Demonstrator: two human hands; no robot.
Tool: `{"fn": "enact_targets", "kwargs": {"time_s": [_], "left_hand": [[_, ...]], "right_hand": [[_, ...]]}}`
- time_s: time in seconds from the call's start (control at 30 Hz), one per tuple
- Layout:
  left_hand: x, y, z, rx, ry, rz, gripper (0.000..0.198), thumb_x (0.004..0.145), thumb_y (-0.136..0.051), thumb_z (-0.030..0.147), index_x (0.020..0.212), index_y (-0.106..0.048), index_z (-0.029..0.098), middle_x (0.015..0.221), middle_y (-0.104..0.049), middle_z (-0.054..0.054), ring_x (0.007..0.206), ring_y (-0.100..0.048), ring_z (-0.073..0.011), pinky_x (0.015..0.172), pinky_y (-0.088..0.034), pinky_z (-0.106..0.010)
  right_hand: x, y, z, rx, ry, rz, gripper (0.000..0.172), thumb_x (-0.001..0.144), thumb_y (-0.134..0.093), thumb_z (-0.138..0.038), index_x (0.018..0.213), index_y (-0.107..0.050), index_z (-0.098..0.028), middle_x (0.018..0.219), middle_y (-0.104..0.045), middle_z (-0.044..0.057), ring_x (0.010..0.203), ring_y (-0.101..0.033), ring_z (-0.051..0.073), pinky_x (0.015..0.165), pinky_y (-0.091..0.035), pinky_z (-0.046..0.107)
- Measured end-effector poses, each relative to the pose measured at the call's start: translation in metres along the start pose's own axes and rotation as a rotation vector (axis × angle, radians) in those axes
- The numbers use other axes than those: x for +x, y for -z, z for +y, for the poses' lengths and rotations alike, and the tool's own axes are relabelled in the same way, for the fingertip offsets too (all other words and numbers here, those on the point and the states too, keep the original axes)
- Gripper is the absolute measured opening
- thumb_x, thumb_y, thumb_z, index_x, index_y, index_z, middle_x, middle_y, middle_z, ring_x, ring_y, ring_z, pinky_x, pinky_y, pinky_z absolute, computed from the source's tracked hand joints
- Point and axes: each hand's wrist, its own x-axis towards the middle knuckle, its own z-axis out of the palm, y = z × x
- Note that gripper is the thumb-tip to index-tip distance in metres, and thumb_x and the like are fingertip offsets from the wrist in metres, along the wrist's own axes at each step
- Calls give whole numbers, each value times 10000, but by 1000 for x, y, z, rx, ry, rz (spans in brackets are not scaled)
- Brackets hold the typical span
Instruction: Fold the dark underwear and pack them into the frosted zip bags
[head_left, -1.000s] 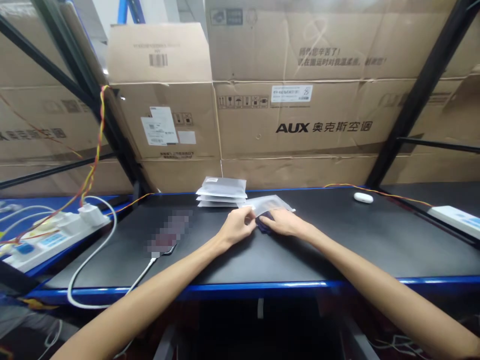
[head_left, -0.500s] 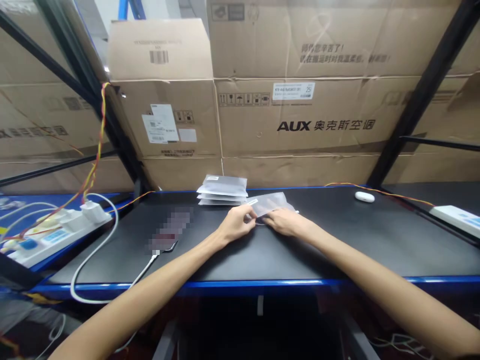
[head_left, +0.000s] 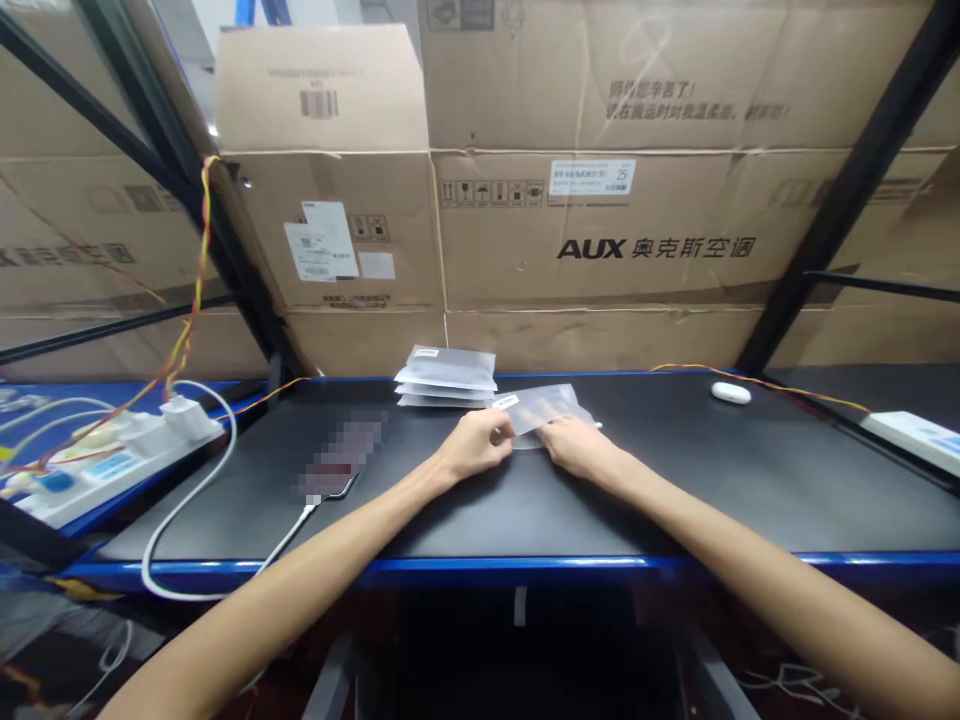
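Note:
A frosted translucent plastic bag (head_left: pixel 559 400) with a small white label lies at the middle of the table. My left hand (head_left: pixel 480 442) pinches the bag's near left edge between thumb and fingers. My right hand (head_left: pixel 577 445) reaches in at its near side; the stretched fingers show blurred through the plastic, apparently inside it. Whether anything else is in there I cannot make out. Just behind and to the left sits a small stack of similar frosted bags (head_left: pixel 448 372), the top one with a white label.
A phone (head_left: pixel 341 460), partly pixelated, lies left with a white charging cable (head_left: pixel 152 535). Power strips stand at the far left (head_left: pixel 112 465) and far right (head_left: pixel 919 440). A small white case (head_left: pixel 730 393) rests at the back right. Cardboard (head_left: pixel 600 280) walls the rear between black posts.
My right hand has shifted slightly, and its fingers now show more through the bag. My left hand keeps its pinch in nearly the same place. The camera view has tilted a little.

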Motion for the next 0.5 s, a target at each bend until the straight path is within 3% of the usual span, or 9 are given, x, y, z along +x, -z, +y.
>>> {"fn": "enact_targets", "kwargs": {"time_s": [0.17,0.27,0.33,0.4,0.5], "left_hand": [[1,5,-3,20,-22,-18,162,700,-604,36,757,-671,172,798,-669,-15,728,-624,-146,688,-500,-242],[1,7,-6,44,4,7,167,694,-606,33,746,-680,174,776,-655,-11,706,-606,-140,673,-485,-239],[1,9,-7,71,21,12,164,693,-604,35,737,-676,175,767,-648,-7,697,-596,-136,673,-478,-239],[1,11,-7,106,29,7,156,693,-596,40,729,-661,177,760,-644,-4,699,-593,-138,677,-473,-239],[0,14,-5,179,30,-17,142,700,-578,60,736,-637,184,775,-651,-5,717,-597,-147,678,-466,-242]], "right_hand": [[8,1,-5,-14,-15,-26,432,925,-383,-98,1294,-599,-158,1248,-662,184,1082,-659,306,881,-523,429],[-6,7,-2,69,143,16,415,958,-423,-180,1343,-576,-196,1366,-606,136,1257,-565,279,1026,-466,426],[-20,11,8,238,319,121,384,959,-452,-223,1304,-620,-221,1378,-606,97,1326,-508,262,1075,-438,424],[-36,13,26,412,352,216,328,938,-487,-244,1188,-698,-256,1219,-713,41,1181,-634,233,1006,-504,366],[-52,13,60,468,160,437,309,910,-488,-227,1082,-744,-248,991,-780,19,886,-736,205,834,-579,316]]}}
